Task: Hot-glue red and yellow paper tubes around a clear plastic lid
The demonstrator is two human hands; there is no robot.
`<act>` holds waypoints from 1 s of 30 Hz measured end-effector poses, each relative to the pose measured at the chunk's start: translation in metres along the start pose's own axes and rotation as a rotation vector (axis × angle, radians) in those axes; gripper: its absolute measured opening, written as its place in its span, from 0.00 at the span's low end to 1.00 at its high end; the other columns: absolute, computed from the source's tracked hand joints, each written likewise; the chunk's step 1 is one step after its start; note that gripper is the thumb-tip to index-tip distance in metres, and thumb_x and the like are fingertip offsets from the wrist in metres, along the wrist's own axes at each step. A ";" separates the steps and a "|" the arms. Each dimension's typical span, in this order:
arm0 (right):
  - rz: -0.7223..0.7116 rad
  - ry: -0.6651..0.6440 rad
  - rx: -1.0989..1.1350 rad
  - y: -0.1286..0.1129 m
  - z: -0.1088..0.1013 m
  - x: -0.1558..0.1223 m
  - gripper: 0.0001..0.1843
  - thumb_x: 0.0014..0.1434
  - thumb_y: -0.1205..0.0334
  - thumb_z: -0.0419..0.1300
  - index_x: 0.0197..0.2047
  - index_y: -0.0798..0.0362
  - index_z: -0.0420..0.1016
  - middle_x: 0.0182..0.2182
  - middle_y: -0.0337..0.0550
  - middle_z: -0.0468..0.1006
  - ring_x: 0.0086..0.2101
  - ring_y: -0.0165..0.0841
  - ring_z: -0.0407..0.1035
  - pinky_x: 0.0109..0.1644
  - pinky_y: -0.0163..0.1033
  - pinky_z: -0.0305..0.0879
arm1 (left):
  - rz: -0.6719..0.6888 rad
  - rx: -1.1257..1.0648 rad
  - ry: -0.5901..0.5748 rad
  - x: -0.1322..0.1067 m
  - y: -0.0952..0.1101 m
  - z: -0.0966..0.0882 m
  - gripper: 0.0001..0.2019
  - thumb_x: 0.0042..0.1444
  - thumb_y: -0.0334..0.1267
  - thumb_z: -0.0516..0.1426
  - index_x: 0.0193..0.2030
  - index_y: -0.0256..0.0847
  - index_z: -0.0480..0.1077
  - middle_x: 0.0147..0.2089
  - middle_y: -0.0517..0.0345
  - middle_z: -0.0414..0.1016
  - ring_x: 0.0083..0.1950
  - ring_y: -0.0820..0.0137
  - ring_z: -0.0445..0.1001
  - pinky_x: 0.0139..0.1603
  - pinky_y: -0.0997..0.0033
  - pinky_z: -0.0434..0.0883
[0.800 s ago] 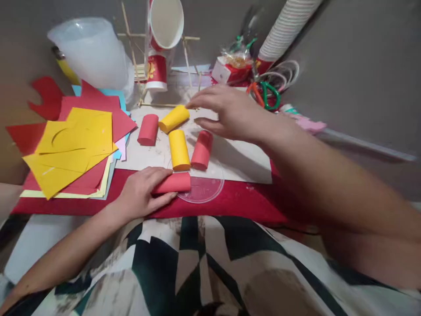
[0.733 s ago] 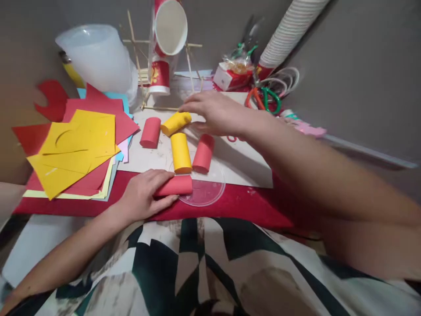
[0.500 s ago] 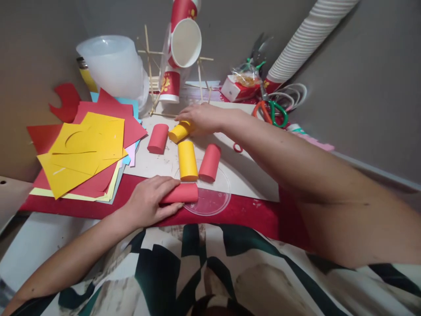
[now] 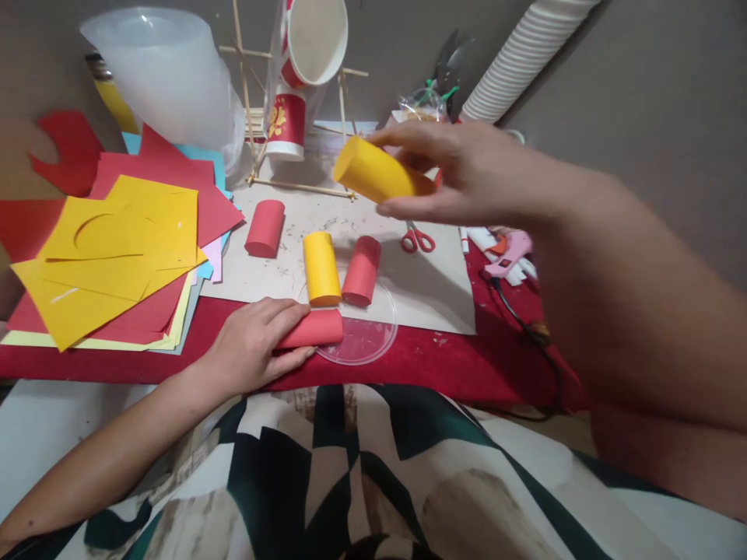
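Observation:
Raised above the work surface, my right hand [image 4: 461, 167] grips a yellow paper roll [image 4: 377, 173] between thumb and fingers. At the front, my left hand [image 4: 254, 342] is closed around a red paper roll [image 4: 318, 328] lying on its side, its left end hidden by the fingers. Just beyond it lie a second yellow paper roll [image 4: 322, 268] and a red one [image 4: 362, 271], close together at a clear plastic disc [image 4: 379, 346]. Another red paper roll [image 4: 265, 229] lies farther back to the left.
Sheets of coloured paper [image 4: 117, 249] are piled at left. Behind stand a stick frame [image 4: 300, 187] and red paper cups [image 4: 288, 120]. Small red scissors [image 4: 417, 239] and a pink glue gun [image 4: 512, 253] lie at right. A stack of white cups [image 4: 525, 58] leans at back right.
My right hand has lifted the yellow paper roll off the surface and brought it up and to the right. My left hand stays on the red roll. The view has shifted slightly.

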State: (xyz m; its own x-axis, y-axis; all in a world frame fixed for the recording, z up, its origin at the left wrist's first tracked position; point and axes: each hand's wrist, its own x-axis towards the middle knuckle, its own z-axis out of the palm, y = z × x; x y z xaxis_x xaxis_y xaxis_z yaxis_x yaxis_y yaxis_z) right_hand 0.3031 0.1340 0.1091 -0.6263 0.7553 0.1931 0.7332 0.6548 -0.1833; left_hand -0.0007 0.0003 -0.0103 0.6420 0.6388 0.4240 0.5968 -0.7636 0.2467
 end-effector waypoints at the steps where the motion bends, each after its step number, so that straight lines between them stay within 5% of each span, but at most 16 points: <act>1: -0.031 0.021 0.028 -0.005 -0.005 -0.022 0.35 0.63 0.44 0.64 0.70 0.46 0.68 0.49 0.48 0.82 0.42 0.43 0.78 0.48 0.49 0.75 | 0.000 0.004 -0.002 0.000 0.000 0.000 0.22 0.69 0.49 0.57 0.59 0.32 0.71 0.52 0.39 0.83 0.50 0.53 0.82 0.46 0.54 0.81; 6: -0.061 -0.050 0.189 -0.035 0.011 -0.114 0.27 0.68 0.46 0.60 0.66 0.45 0.70 0.49 0.47 0.83 0.40 0.41 0.81 0.44 0.48 0.80 | -0.005 0.010 -0.017 0.000 -0.001 0.000 0.23 0.68 0.49 0.58 0.59 0.31 0.71 0.53 0.39 0.82 0.50 0.52 0.82 0.45 0.54 0.80; 10: 0.045 -0.061 0.221 -0.047 0.045 -0.148 0.23 0.68 0.49 0.60 0.61 0.51 0.74 0.48 0.53 0.83 0.43 0.45 0.81 0.44 0.51 0.80 | 0.004 0.010 0.003 0.001 0.000 -0.001 0.22 0.68 0.48 0.59 0.58 0.32 0.72 0.52 0.40 0.83 0.49 0.54 0.82 0.46 0.56 0.80; 18: 0.110 0.008 0.277 -0.053 0.077 -0.159 0.23 0.68 0.49 0.61 0.62 0.49 0.73 0.50 0.52 0.82 0.46 0.44 0.80 0.48 0.50 0.78 | -0.017 0.033 -0.004 0.001 -0.001 -0.001 0.21 0.67 0.48 0.60 0.59 0.34 0.72 0.53 0.41 0.83 0.51 0.54 0.83 0.48 0.58 0.80; 30: 0.118 0.006 0.217 -0.055 0.079 -0.153 0.24 0.67 0.48 0.61 0.63 0.49 0.74 0.50 0.54 0.83 0.49 0.48 0.79 0.51 0.55 0.78 | -0.011 0.023 -0.009 0.005 0.000 -0.004 0.22 0.68 0.50 0.59 0.58 0.35 0.71 0.52 0.40 0.83 0.50 0.54 0.83 0.47 0.58 0.81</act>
State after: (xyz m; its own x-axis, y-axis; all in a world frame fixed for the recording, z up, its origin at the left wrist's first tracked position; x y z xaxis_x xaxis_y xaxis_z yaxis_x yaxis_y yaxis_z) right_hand 0.3380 -0.0153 0.0129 -0.5379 0.8270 0.1634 0.7265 0.5531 -0.4077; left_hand 0.0007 0.0026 -0.0046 0.6400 0.6477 0.4133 0.6142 -0.7545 0.2313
